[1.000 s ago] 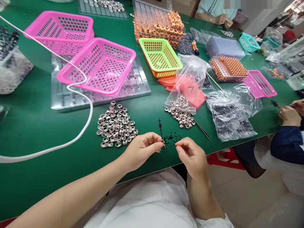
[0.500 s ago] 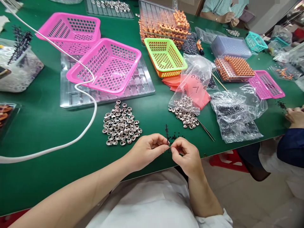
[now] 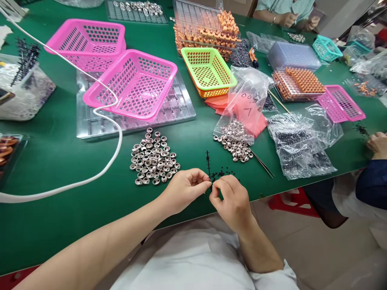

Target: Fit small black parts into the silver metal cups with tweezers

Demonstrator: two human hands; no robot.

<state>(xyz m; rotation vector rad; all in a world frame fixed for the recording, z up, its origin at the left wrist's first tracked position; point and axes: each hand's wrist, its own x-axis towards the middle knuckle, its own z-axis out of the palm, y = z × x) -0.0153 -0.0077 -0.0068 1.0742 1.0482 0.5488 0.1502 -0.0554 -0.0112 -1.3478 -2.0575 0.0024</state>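
My left hand [image 3: 186, 190] pinches a thin black plastic sprue [image 3: 208, 161] between thumb and forefinger. The strip stands nearly upright, with short side stubs along it. My right hand [image 3: 232, 201] is closed in a pinch right beside the strip's lower end; whatever is between those fingertips is too small to make out. Small black pieces [image 3: 222, 173] lie scattered on the table just beyond my fingers. To the left is a spread of silvery ring-like caps [image 3: 154, 157]. More such caps [image 3: 238, 151] spill from a clear plastic bag [image 3: 246, 100], with tweezers [image 3: 262, 163] beside them.
Pink baskets [image 3: 133, 86] stand on a clear tray [image 3: 184, 108] at left, under a white cable [image 3: 119, 141]. Beyond are a green basket [image 3: 208, 72] and trays of orange parts [image 3: 208, 38]. Bags of black parts [image 3: 299, 145] lie at right, near another person's hand [image 3: 377, 144].
The black sprue has shifted slightly left and more of it shows above my left fingers. My right hand has moved a little left and lower, still pinched.
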